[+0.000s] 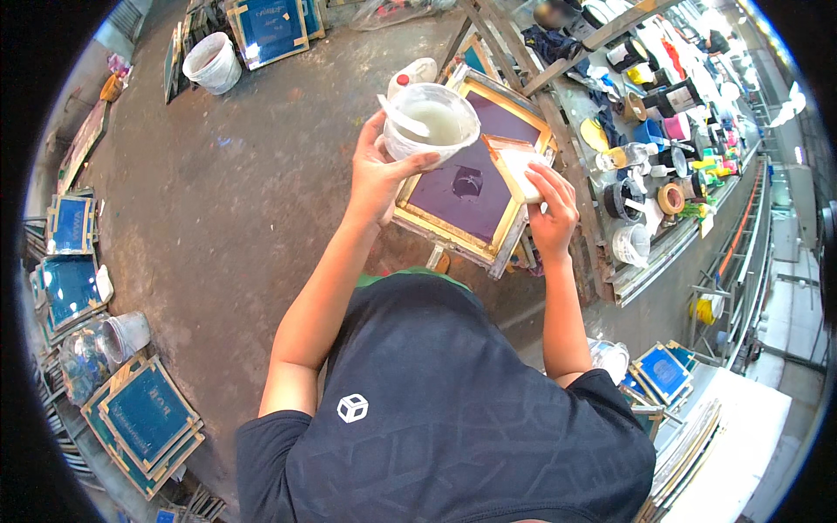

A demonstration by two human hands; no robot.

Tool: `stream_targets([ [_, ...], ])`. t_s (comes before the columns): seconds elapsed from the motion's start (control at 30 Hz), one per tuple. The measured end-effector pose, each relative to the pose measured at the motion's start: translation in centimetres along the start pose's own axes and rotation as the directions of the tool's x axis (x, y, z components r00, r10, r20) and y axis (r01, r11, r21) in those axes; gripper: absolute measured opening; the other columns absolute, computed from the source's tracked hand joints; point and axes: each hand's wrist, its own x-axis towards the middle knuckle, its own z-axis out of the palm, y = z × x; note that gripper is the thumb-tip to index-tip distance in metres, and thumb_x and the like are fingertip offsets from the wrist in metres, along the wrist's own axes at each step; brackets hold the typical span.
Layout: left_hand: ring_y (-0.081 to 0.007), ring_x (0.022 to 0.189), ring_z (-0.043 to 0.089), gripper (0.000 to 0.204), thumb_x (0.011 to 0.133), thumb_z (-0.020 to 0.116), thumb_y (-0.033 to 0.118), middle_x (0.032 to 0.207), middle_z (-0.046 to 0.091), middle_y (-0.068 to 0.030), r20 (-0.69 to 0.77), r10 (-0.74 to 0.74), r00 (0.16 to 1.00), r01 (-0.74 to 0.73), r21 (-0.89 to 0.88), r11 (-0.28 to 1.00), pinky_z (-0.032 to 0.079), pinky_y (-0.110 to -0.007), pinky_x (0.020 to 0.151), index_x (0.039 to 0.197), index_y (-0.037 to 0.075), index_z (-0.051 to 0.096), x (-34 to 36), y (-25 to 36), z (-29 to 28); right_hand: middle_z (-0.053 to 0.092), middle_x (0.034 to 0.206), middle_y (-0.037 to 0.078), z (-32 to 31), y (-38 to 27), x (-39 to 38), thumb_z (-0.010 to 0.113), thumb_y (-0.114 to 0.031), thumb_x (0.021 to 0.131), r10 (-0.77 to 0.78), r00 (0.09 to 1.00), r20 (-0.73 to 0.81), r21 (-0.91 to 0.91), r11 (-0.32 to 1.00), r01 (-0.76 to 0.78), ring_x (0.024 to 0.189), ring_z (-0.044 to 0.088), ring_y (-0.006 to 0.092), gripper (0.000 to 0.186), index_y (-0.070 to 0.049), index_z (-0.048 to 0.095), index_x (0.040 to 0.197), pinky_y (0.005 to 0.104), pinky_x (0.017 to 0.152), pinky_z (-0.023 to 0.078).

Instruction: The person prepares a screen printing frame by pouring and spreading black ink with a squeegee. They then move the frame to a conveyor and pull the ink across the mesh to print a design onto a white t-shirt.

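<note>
Two hands are gripping: your left hand (380, 179) is closing around a tub (446, 150), with a white spoon (405, 118) leaning over its rim; your right hand (553, 209) is pinching a tilted squeegee (516, 171); the tub is hovering over the frame's left edge, the squeegee over the frame's right edge; a dark patch (468, 183) is showing near the middle of the frame (462, 213).

One fisheye view looks steeply down from the head, over the shirt (471, 383), at nearby hands (378, 171).
</note>
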Motion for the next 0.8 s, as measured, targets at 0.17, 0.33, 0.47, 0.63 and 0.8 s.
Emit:
stream_targets([
  [0.17,-0.0314,0.120,0.061,0.090,0.076,0.080,-0.004,0.136,0.055,-0.0167,-0.044,0.025,0.999,-0.024,0.033,0.999,0.060,-0.044,0.090,0.150,0.012,0.032,-1.5,2.1,-2.0,0.072,0.111,0.011,4.1,5.3,-4.1,0.072,-0.001,0.080,0.299,0.947,0.120,0.106,0.944,-0.312,0.105,0.068,0.0312,0.035,-0.006,0.070,0.115,0.0380,0.090,0.053],
  [0.33,-0.0318,0.123,0.058,0.087,0.081,0.075,-0.003,0.139,0.052,-0.0160,-0.165,-0.009,0.986,0.018,0.049,0.999,0.058,-0.046,0.090,0.152,0.012,0.029,-3.9,2.6,-4.6,0.071,0.113,0.007,9.7,8.3,-9.7,0.070,-0.003,0.076,0.317,0.896,0.312,-0.033,0.946,-0.323,0.106,0.067,0.0284,0.042,-0.016,0.071,0.116,0.0369,0.090,0.053],
  [0.47,-0.0316,0.125,0.056,0.086,0.082,0.075,-0.002,0.141,0.051,-0.0166,-0.210,-0.036,0.977,0.048,0.055,0.997,0.057,-0.047,0.090,0.153,0.013,0.029,-5.1,2.2,-5.8,0.069,0.112,0.001,14.5,8.7,-11.8,0.074,-0.012,0.074,0.218,0.911,0.350,-0.162,0.972,-0.170,0.109,0.063,0.0227,0.037,-0.020,0.072,0.110,0.0406,0.089,0.049],
  [0.63,-0.0306,0.120,0.060,0.087,0.077,0.077,-0.006,0.136,0.054,-0.0159,-0.234,-0.042,0.971,0.044,0.001,0.999,0.060,-0.046,0.088,0.150,0.010,0.030,-6.0,2.4,-5.2,0.068,0.112,-0.001,17.9,7.5,-14.2,0.073,-0.012,0.073,0.273,0.882,0.384,-0.277,0.945,-0.173,0.109,0.062,0.0206,0.040,-0.021,0.072,0.112,0.0394,0.089,0.048],
  [0.8,-0.0306,0.123,0.058,0.091,0.077,0.078,-0.005,0.139,0.052,-0.0161,-0.258,-0.025,0.966,0.027,0.004,1.000,0.060,-0.046,0.088,0.151,0.010,0.029,-6.8,2.0,-5.9,0.069,0.107,-0.002,19.5,5.4,-13.0,0.072,-0.015,0.075,0.121,0.840,0.529,-0.064,0.993,-0.103,0.102,0.063,0.0205,0.032,-0.021,0.073,0.107,0.0408,0.082,0.047],
])
